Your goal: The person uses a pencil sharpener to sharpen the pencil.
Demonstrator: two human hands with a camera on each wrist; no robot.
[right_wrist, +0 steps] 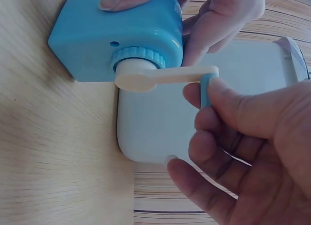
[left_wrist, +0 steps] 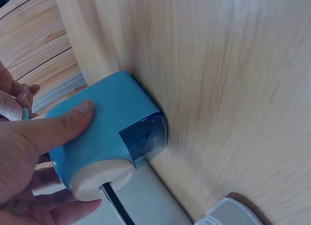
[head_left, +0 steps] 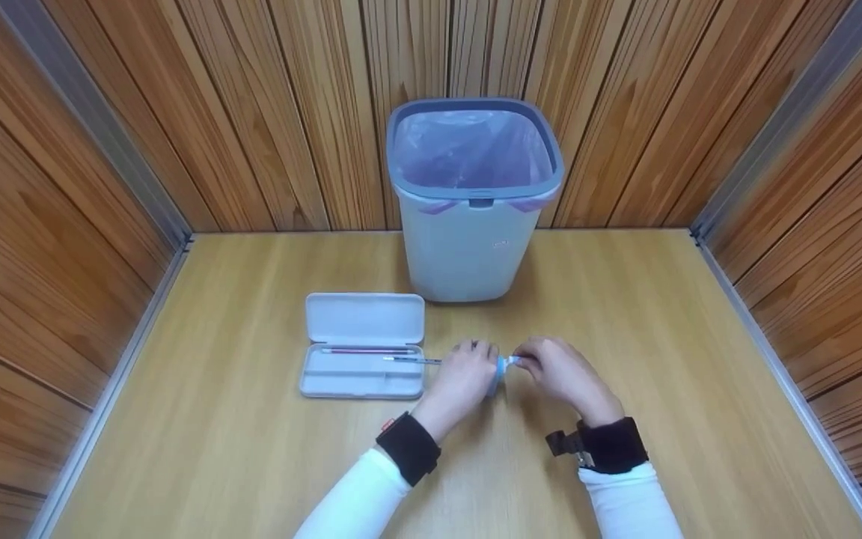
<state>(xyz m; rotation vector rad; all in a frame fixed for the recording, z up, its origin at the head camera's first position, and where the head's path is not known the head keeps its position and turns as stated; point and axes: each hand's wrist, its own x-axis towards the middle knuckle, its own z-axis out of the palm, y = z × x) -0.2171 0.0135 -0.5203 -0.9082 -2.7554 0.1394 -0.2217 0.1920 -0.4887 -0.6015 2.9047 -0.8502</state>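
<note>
A blue crank pencil sharpener (left_wrist: pixel 104 113) stands on the table, and my left hand (head_left: pixel 465 378) grips its body with the thumb on one side and fingers on the other. A dark pencil (left_wrist: pixel 116 203) sticks out of the sharpener's white front ring. In the right wrist view a white crank arm (right_wrist: pixel 170 75) extends from the back, ending in a blue knob (right_wrist: pixel 206 91). My right hand (head_left: pixel 560 372) pinches that knob between thumb and index finger. The pencil's far end reaches over the open pencil case (head_left: pixel 360 385) on the left.
Inside the case lies another pencil (head_left: pixel 371 351), reddish, along the hinge side. A pale bin (head_left: pixel 468 254) with a grey rim and plastic liner stands behind the hands. Wood-patterned walls (head_left: pixel 251 112) enclose the table (head_left: pixel 236 464) at the back and both sides.
</note>
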